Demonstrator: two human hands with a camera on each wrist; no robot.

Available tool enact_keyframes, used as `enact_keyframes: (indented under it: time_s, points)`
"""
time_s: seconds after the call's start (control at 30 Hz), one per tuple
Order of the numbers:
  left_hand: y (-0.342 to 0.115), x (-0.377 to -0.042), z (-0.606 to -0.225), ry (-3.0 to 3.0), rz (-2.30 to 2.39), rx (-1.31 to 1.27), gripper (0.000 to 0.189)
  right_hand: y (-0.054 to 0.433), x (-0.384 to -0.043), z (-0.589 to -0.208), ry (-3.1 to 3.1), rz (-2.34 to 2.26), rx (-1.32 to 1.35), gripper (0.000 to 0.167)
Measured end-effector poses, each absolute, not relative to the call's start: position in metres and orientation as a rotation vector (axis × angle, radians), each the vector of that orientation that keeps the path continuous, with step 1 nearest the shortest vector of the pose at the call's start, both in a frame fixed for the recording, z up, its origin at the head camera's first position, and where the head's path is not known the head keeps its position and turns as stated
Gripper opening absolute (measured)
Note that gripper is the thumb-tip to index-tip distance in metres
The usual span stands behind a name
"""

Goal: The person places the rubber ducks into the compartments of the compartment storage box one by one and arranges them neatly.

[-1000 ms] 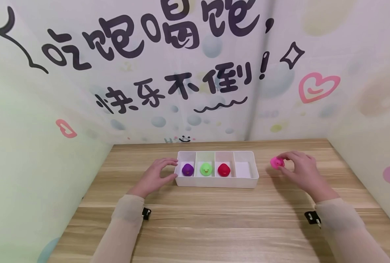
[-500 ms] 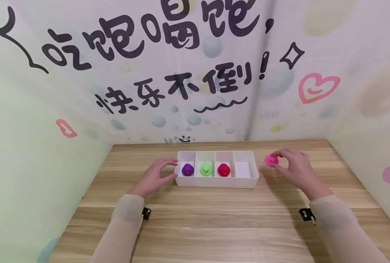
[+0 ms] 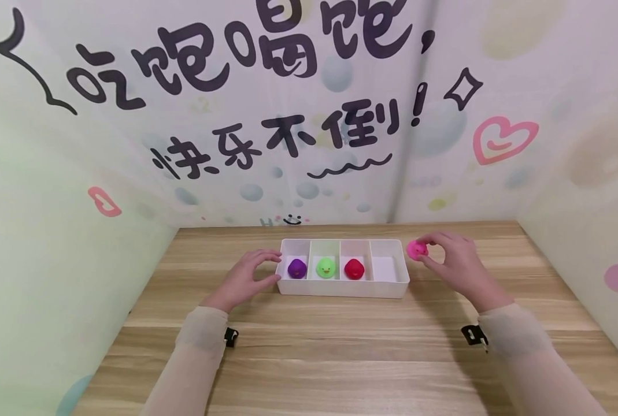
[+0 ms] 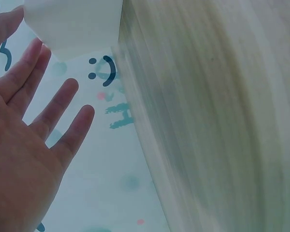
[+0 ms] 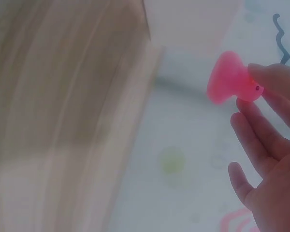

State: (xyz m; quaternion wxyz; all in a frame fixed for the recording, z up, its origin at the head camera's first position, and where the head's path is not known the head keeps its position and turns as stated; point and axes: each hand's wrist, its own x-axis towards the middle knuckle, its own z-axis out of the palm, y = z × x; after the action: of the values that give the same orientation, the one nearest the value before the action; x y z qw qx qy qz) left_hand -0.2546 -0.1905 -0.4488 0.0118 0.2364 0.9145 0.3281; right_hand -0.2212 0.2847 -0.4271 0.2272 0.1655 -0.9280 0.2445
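A white four-section box [image 3: 340, 289] stands on the table. From left to right, its sections hold a purple rubber duck [image 3: 296, 268], a green rubber duck [image 3: 326, 267] and a red rubber duck [image 3: 354, 269]; the rightmost section is bare. My left hand [image 3: 243, 277] rests thumb and fingertips against the box's left end, its other fingers spread loosely in the left wrist view. Just past the box's right end, my right hand [image 3: 456, 263] pinches a pink rubber duck [image 3: 416, 250] between thumb and fingers, above the table. In the right wrist view the pink duck [image 5: 227, 79] lies tilted.
The wood-grain table [image 3: 329, 358] meets a printed back wall [image 3: 225, 202] just behind the box. Pale side walls [image 3: 43, 260] close in left and right. A black clip [image 3: 474, 335] hangs at the right wrist, another clip [image 3: 230, 337] at the left.
My right hand has moved left with the pink rubber duck, from out on the right to close beside the box's right end. The left hand and the box have stayed in place.
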Motion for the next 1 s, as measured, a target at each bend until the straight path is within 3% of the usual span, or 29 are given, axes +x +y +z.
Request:
enact_keyframes:
  time_s: [1.0]
  points:
    - [-0.191,-0.255,-0.450,2.841,1.043,0.740,0.042,0.239,-0.233,-0.427,-2.607,0.785,0.526,0.030]
